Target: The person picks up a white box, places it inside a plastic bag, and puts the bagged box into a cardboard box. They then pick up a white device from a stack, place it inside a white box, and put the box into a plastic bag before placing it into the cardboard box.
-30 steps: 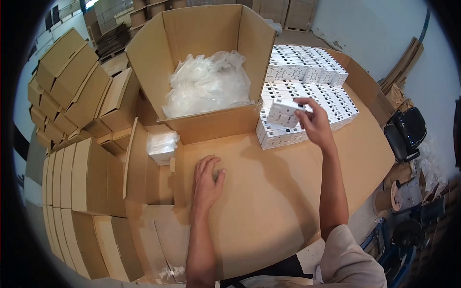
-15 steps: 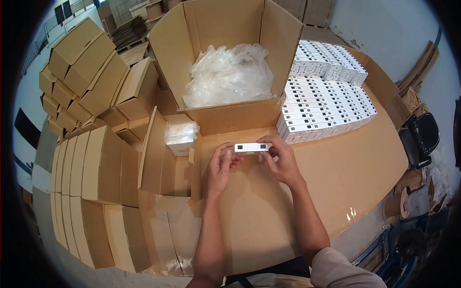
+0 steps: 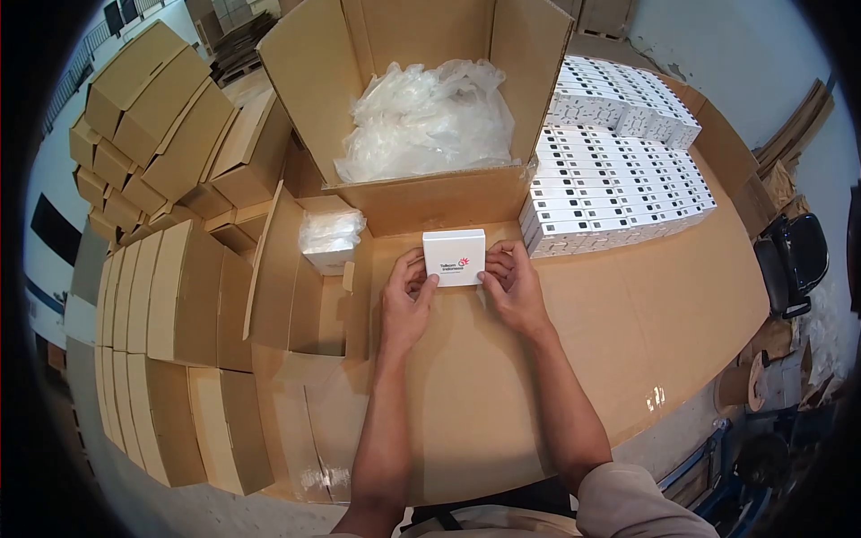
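Cardboard covers the broad surface [image 3: 628, 332], and brown boxes [image 3: 184, 296] are stacked all down its left side! Up front stands the big carton [image 3: 430, 202], wide open, a heap of clear plastic [image 3: 426, 121] piled inside. Over on the right, white packs [image 3: 619, 184] line up in tight rows, a second tier rising behind. Just below the carton and to the left, the open box [image 3: 278, 278] holds a plastic-wrapped bundle [image 3: 330, 240] at its far end. And centre stage, two bare hands! Left hand [image 3: 406, 307] on one edge, right hand [image 3: 518, 291] on the other, fingers of both clamped on the small white box [image 3: 455, 258], tilted up, red-and-black print showing.
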The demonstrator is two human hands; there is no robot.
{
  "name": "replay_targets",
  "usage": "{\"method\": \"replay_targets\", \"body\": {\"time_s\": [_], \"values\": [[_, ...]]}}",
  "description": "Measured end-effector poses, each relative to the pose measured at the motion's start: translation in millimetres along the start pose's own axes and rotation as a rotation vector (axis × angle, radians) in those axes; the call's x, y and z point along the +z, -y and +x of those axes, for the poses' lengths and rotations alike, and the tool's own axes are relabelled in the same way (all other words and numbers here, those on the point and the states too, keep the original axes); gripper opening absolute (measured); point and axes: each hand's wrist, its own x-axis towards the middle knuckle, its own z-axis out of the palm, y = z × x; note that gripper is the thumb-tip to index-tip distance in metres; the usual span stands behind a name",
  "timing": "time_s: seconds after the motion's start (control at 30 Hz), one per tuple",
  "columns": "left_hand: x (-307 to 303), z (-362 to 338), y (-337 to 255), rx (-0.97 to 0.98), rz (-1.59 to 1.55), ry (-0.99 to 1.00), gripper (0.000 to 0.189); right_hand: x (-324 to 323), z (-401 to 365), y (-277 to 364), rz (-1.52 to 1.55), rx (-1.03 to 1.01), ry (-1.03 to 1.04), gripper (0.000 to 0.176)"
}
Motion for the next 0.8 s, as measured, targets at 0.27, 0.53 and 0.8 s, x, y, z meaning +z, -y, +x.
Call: {"method": "replay_targets", "body": {"time_s": [0.27,0.53,0.8], "values": [[3.2,-1.7,-9.8,0.006,0.179,-0.014,0.042,0.4,2.2,-0.2,-0.103,-0.049,-0.024,0.038],[1.9,-2.6,-9.5,0.020,0.235,-0.015,0.038,-0.6,1.4,3.2,-0.159,-0.026,0.017,0.041],[-1.9,-3.6,-11.4,-0.033,0.205,0.029,0.038,-1.7,0.6,9.4,-0.171,-0.003,0.050,0.040]]}}
